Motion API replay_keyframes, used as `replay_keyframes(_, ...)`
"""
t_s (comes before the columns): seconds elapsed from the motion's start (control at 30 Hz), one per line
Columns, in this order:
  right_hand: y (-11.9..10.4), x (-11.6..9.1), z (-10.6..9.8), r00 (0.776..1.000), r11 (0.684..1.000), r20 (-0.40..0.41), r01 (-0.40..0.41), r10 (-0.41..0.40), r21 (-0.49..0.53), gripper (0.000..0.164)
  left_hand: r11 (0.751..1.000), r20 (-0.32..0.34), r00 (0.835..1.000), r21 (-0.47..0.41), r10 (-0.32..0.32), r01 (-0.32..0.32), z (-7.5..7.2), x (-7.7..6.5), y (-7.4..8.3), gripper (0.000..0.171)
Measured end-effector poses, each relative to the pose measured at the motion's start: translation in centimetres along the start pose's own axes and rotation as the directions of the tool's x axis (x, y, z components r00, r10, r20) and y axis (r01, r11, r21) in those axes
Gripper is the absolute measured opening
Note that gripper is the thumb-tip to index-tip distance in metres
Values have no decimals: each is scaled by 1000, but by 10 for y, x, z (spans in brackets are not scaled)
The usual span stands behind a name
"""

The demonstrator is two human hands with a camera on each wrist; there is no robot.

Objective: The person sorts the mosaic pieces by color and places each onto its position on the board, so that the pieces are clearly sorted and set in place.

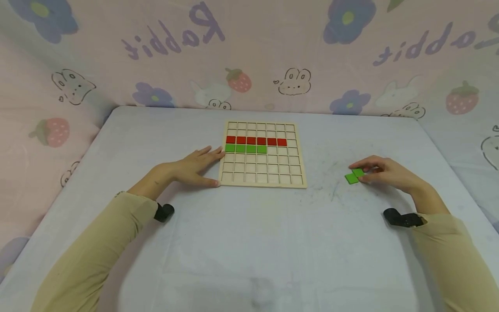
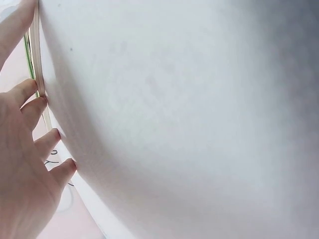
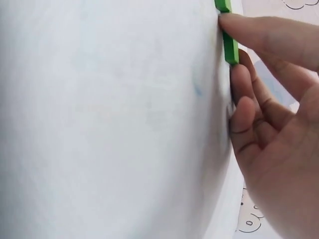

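A wooden grid board (image 1: 251,168) lies flat on the table. One of its rows holds several red square tiles (image 1: 251,141), and the row below, nearer me, holds several green tiles (image 1: 241,149). With fingers spread, my left hand (image 1: 192,167) touches the board's left edge at its thumb and fingertips. To the right of the board, my right hand (image 1: 387,173) pinches a green tile (image 1: 358,173) at its edges between thumb and fingers. Another green tile (image 1: 351,178) lies against it on the left. In the right wrist view, the pinched tile (image 3: 231,50) shows edge-on beside the thumb.
A white cloth covers the table (image 1: 273,251), with faint coloured smudges right of the board. Behind it hangs a pink curtain (image 1: 257,52) printed with rabbits, flowers and strawberries. Black wrist cameras sit at the left sleeve (image 1: 128,216) and right sleeve (image 1: 448,247).
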State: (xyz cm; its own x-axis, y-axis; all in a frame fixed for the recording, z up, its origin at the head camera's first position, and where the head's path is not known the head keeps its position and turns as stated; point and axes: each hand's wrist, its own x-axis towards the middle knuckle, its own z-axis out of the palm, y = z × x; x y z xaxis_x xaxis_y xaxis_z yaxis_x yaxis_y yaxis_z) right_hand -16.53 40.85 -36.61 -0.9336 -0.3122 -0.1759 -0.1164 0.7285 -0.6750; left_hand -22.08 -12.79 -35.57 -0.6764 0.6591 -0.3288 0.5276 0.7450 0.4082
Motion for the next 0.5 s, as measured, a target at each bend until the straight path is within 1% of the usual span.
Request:
replay_keyframes(0.2, -2, 2, 0, 999, 999, -27, -30, 29, -27, 38, 1000, 0, 1000, 0, 3, -3, 0, 1, -1, 91)
replay_keyframes(0.4, -4, 5, 1, 996, 998, -63, -63, 62, -16, 39, 1000, -1, 1000, 2, 4, -4, 0, 1, -2, 92)
replay_keyframes(0.5, -6, 8, 2, 993, 996, -81, -84, 82, -29, 41, 1000, 1, 1000, 0, 0, 0, 0, 0, -1, 91)
